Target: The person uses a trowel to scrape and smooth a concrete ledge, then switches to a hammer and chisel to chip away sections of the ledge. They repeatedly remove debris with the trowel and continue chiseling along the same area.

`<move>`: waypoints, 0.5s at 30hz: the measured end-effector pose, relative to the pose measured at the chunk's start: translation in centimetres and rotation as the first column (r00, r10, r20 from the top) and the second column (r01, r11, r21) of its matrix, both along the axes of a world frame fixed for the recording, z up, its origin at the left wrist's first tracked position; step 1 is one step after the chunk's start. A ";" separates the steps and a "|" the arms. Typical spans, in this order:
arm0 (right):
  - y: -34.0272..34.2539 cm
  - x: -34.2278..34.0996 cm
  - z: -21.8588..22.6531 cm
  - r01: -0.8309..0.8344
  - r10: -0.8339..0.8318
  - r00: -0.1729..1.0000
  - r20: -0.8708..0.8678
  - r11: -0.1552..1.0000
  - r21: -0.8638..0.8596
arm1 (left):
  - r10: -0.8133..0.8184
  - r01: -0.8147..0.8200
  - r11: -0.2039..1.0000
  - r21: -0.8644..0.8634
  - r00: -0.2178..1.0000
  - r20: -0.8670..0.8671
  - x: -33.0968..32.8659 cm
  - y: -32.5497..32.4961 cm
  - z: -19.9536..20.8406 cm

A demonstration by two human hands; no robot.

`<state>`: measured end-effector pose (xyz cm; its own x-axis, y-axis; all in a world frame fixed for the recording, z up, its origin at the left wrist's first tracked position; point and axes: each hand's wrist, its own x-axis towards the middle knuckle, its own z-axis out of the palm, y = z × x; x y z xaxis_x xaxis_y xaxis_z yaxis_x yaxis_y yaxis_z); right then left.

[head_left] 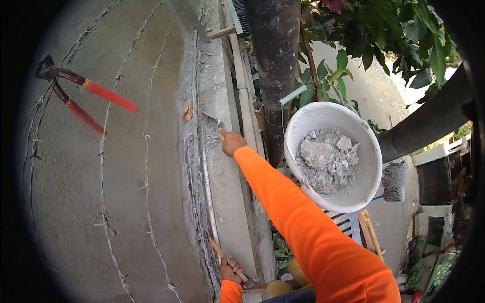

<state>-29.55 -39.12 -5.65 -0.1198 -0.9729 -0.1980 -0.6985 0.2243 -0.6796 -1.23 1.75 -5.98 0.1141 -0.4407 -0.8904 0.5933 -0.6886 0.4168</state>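
Observation:
My right hand (234, 143) is closed round the handle of a small trowel, whose metal blade (210, 118) lies over the rough grey ledge (222, 174) beside the wall. Near the lower edge, my left hand (231, 270) grips a wooden-handled tool (217, 246); it has a reddish upper end, and its kind is unclear. Crumbs of grey mortar and a dry brown leaf (188, 111) lie along the ledge's left side. To the right of my right arm hangs a white bucket (373, 177), partly filled with broken grey mortar (328, 156).
Red-handled pincers (86, 88) hang on strands of barbed wire (103, 151) at the left. A dark post (273, 60) rises behind the bucket. Beside the bucket hangs a bristle brush (395, 182). Leafy branches (399, 30) fill the upper right; ladder-like slats (341, 222) show below.

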 end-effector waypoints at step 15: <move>12.4 3.3 -4.7 0.499 -0.464 0.508 0.726 0.845 0.191 | 0.020 -0.022 0.999 0.025 0.998 0.051 -1.5 -0.5 0.9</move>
